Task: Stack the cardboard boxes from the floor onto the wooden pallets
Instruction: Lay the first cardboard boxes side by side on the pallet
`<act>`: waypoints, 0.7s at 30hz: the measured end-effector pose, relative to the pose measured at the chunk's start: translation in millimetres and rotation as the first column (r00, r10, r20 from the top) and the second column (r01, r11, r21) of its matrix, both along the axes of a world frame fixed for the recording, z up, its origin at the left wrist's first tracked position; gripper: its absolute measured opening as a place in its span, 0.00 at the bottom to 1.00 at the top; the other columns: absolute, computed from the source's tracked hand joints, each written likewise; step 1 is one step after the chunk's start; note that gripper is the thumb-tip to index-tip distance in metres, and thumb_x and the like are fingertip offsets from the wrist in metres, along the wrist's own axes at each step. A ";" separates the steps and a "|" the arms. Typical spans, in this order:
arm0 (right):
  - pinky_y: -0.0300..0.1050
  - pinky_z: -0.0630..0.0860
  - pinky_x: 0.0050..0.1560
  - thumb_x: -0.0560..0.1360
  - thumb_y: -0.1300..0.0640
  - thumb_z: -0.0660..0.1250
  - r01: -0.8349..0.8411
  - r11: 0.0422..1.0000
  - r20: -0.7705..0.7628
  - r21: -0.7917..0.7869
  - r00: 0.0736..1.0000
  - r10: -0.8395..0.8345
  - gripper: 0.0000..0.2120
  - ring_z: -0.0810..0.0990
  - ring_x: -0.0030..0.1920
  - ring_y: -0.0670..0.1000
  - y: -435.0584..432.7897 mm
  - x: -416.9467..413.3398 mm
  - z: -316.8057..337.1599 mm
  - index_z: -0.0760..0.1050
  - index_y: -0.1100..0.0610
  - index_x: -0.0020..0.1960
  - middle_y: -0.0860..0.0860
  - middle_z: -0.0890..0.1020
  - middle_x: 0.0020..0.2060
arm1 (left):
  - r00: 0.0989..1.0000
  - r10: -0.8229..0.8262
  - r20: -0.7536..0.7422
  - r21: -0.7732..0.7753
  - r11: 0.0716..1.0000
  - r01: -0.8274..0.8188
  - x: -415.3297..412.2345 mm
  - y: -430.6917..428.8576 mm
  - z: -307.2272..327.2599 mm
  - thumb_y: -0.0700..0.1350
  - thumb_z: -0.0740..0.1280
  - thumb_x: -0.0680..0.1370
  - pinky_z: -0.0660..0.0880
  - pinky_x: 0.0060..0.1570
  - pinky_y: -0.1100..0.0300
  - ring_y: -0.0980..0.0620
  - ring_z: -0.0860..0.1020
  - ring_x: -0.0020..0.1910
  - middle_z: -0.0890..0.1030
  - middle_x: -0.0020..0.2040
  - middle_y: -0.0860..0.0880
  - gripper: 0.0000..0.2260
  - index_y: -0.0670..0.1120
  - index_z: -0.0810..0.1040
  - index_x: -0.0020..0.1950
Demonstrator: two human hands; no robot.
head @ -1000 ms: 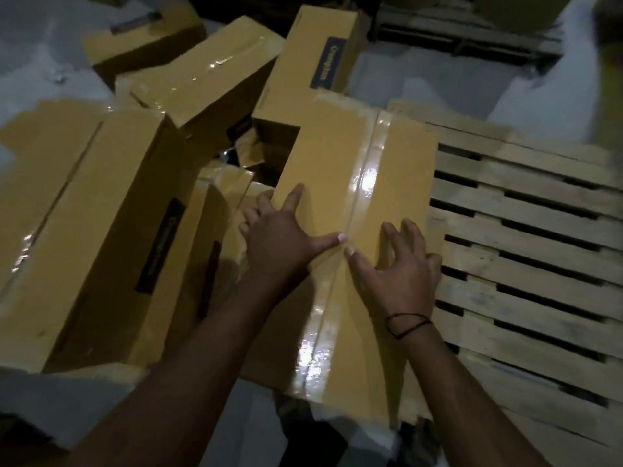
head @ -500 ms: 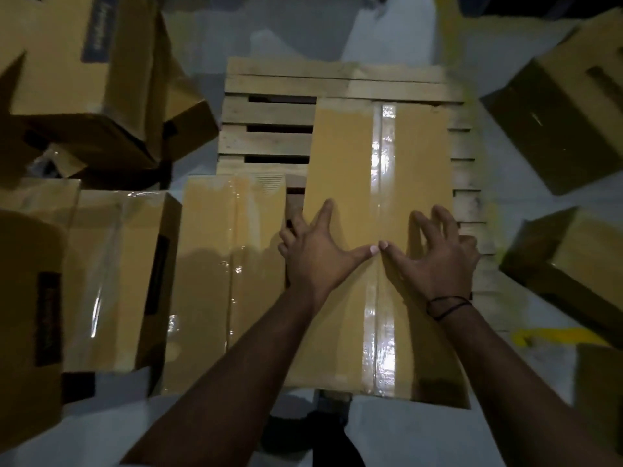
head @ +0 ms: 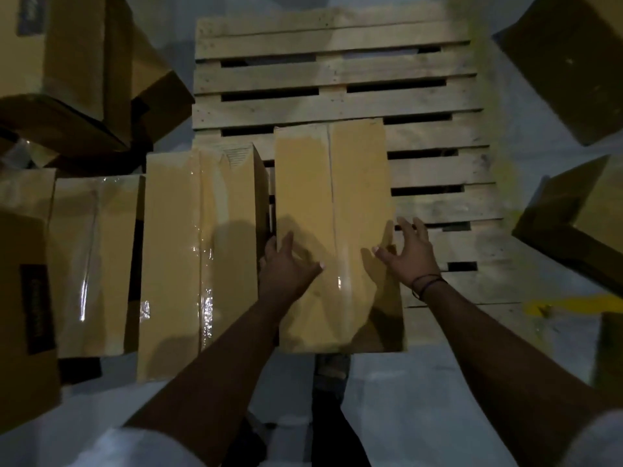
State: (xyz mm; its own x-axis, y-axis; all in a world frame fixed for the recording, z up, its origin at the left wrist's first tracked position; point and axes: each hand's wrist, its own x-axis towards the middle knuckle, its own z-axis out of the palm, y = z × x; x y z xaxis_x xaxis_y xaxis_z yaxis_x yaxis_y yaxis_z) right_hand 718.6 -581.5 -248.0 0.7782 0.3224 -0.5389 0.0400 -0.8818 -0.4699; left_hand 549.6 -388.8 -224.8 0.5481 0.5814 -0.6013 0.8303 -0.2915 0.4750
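A long tan cardboard box (head: 333,183) with a taped centre seam lies flat on the near left part of the wooden pallet (head: 337,72). Its near end hangs over the pallet's front edge. My left hand (head: 286,267) rests at the box's left edge, thumb on the top face and fingers down the narrow gap beside it. My right hand (head: 409,254) hovers at the box's right edge with fingers spread and relaxed, holding nothing. Whether it touches the box is unclear.
A second taped box (head: 199,251) lies right beside the first on its left, and a third (head: 91,264) further left. More boxes are piled at the upper left (head: 77,62) and on the floor at the right (head: 573,55), (head: 580,210). A yellow floor mark (head: 566,306) lies near the pallet.
The box came round over the pallet and now lies on it. Both hands have slid from flat on its top to its two side edges, the right one lifting off.
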 end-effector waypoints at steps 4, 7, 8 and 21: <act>0.60 0.67 0.73 0.73 0.40 0.73 0.047 0.998 -0.118 -0.038 0.992 -0.051 0.46 0.61 0.77 0.62 -8.9 -25.3 -24.7 0.53 0.51 0.82 0.52 0.52 0.81 | 0.995 -0.055 -0.089 -0.088 0.995 0.047 -38.6 -6.8 -21.2 0.62 0.77 0.71 0.73 0.68 0.42 0.37 0.71 0.71 0.63 0.79 0.42 0.45 0.53 0.59 0.82; 0.57 0.66 0.75 0.74 0.42 0.74 0.046 0.999 -0.179 -0.010 0.983 -0.047 0.46 0.62 0.77 0.61 -14.2 -46.8 -34.8 0.51 0.49 0.82 0.52 0.52 0.81 | 0.996 -0.034 -0.082 -0.144 0.989 0.022 -62.4 -13.4 -31.8 0.59 0.77 0.70 0.74 0.66 0.43 0.37 0.73 0.69 0.67 0.75 0.40 0.40 0.57 0.63 0.78; 0.56 0.65 0.75 0.74 0.43 0.74 0.043 0.999 -0.192 -0.007 0.980 -0.044 0.47 0.61 0.77 0.60 -14.8 -53.2 -36.8 0.48 0.48 0.83 0.53 0.51 0.81 | 0.998 -0.006 -0.061 -0.161 0.987 -0.004 -69.1 -15.9 -34.9 0.59 0.76 0.69 0.75 0.65 0.43 0.39 0.74 0.68 0.69 0.73 0.41 0.41 0.56 0.63 0.79; 0.54 0.61 0.75 0.74 0.44 0.75 -0.094 0.991 -0.158 -0.092 0.984 0.079 0.48 0.56 0.80 0.59 -13.0 -103.8 -24.1 0.48 0.48 0.83 0.52 0.44 0.82 | 0.989 -0.147 0.006 -0.139 0.979 0.146 -144.1 -18.4 -33.2 0.54 0.73 0.76 0.70 0.68 0.53 0.40 0.70 0.72 0.68 0.74 0.40 0.40 0.47 0.58 0.84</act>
State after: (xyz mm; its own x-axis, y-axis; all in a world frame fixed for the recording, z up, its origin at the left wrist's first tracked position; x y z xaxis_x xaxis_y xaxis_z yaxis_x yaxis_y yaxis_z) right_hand 614.8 -594.5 -272.1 0.6551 0.3246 -0.6822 0.0525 -0.9204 -0.3875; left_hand 405.6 -407.2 -257.9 0.6183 0.4057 -0.6732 0.7857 -0.3419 0.5156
